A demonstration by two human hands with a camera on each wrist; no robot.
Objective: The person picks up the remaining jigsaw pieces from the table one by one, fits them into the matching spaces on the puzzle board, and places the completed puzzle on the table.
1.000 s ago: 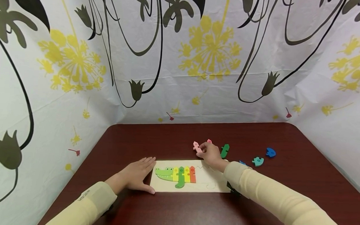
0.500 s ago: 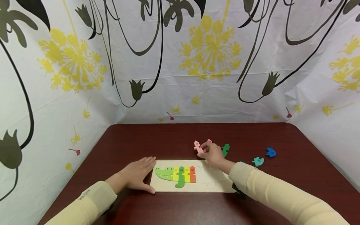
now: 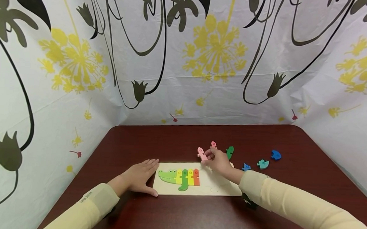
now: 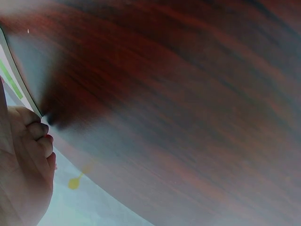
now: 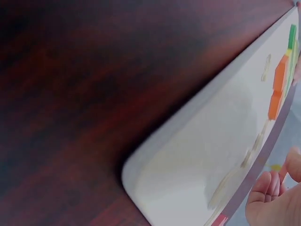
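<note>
A pale wooden puzzle board [image 3: 220,183] lies on the dark table, with a crocodile's green head [image 3: 167,176] and yellow, green and orange body pieces [image 3: 195,178] set on its left part. My left hand [image 3: 138,178] rests at the board's left edge, fingers straight and thumb spread. Past the board's back edge, my right hand [image 3: 221,163] pinches the lower end of a tilted pink puzzle piece [image 3: 201,153] between thumb and fingers. In the right wrist view the curled fingers of the right hand [image 5: 275,195] show beyond the board [image 5: 188,155].
Behind the right hand lie another pink piece [image 3: 213,144] and a green piece [image 3: 229,152]. Farther right are a blue piece [image 3: 246,167], a teal piece [image 3: 263,164] and a rounded blue piece [image 3: 276,155]. A patterned white cloth [image 3: 184,104] surrounds the table [image 3: 158,140].
The right hand and forearm have shifted slightly right and toward the board, and the pink piece has come a little nearer with them. My left hand stays in place.
</note>
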